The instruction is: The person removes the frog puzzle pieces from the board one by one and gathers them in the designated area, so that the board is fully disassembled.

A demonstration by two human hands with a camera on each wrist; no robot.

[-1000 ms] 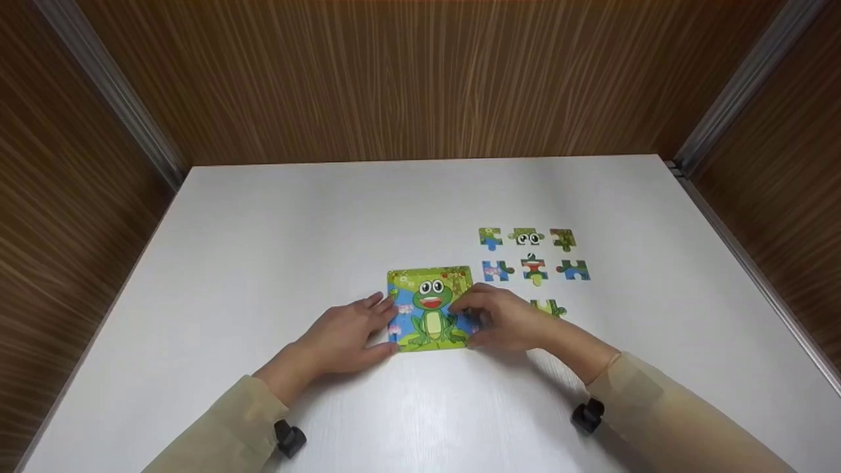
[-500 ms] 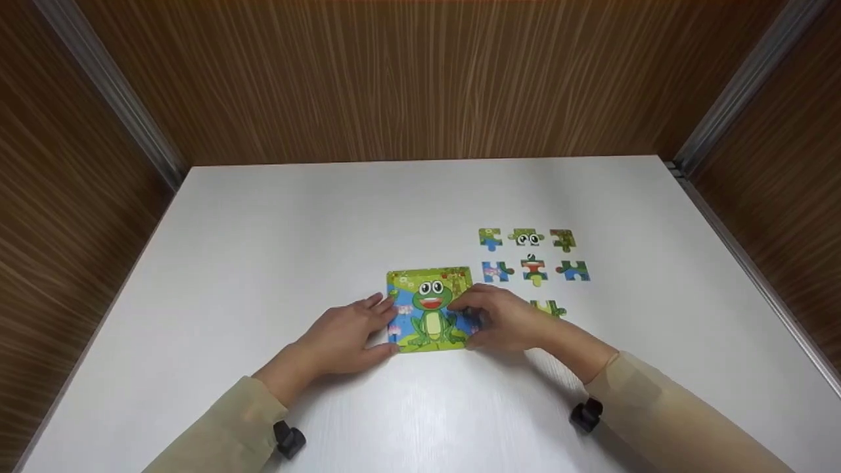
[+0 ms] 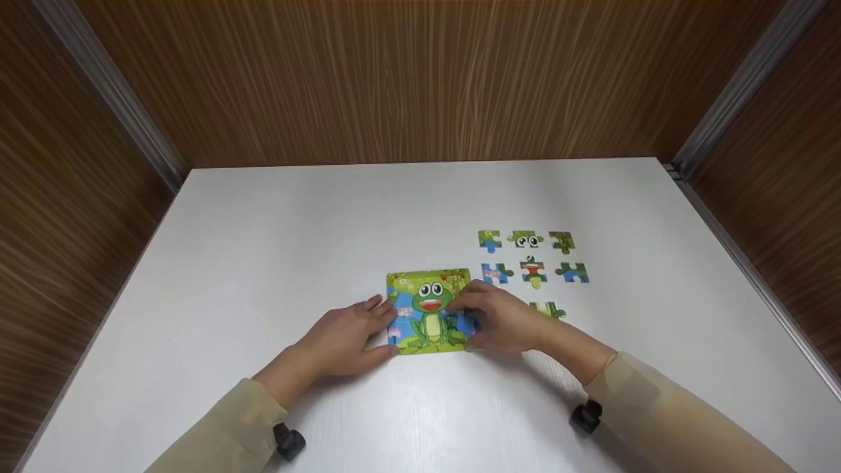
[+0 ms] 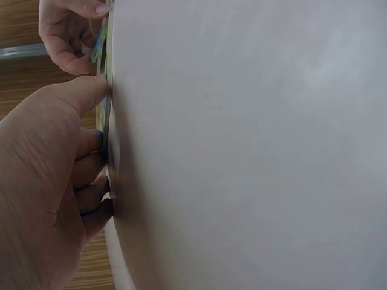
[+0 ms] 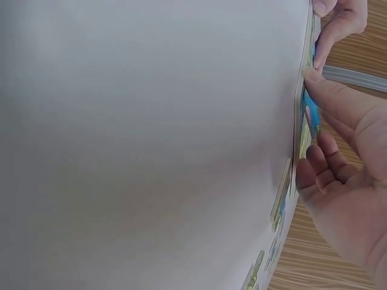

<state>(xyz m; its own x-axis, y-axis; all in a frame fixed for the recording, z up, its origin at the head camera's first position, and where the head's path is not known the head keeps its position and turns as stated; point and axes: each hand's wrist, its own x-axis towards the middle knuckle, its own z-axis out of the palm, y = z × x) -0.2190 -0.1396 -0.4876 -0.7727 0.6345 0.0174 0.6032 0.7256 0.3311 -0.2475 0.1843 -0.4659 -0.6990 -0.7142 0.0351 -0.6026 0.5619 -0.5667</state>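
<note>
A square frog puzzle board lies flat on the white table in the head view. My left hand rests at its left edge, with thumb and fingertips touching the rim. Over the board's right side, my right hand pinches a blue puzzle piece with a pink patch. In the right wrist view this piece stands tilted against the board, and the right thumb touches the board's edge. From above, the right fingers mostly hide the piece. The left wrist view shows the left hand along the board's edge.
Loose puzzle pieces lie in rows right of the board, among them the eyes piece, the mouth piece and a green piece partly behind the right hand. Brown wood-grain panels surround the white table.
Both hands keep almost the same place on the board. The whole head view has shifted very slightly; the loose pieces lie in the same arrangement.
</note>
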